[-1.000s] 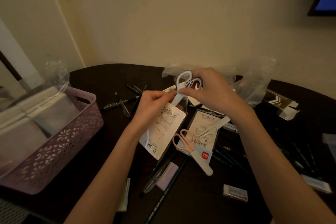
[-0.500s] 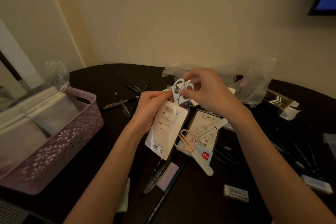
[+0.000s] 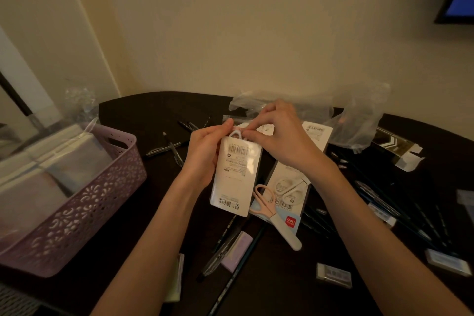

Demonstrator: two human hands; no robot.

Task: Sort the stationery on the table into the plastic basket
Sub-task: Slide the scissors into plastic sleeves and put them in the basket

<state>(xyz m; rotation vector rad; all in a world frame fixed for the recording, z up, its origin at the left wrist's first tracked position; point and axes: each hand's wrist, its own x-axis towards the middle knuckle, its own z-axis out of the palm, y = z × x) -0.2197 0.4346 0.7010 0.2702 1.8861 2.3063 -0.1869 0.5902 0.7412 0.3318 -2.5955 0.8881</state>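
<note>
White card pack (image 3: 237, 174): held up over the dark counter (image 3: 154, 115), barcode side facing you, scissor handle (image 3: 236, 133) poking out of its top.
Your left hand (image 3: 205, 154): curled round the pack's left edge, thumb near the top.
Your right hand (image 3: 279, 133): fingertips pinching the scissor handle at the pack's top.
Hands: close together, both clamped on the pack.
Basket (image 3: 97, 195): lilac plastic, at your left, wrapped packs inside.
Pink scissors (image 3: 274, 215): on the counter, below the held pack, lying on another pack.
Erasers, pens: scattered near you and at your right.
</note>
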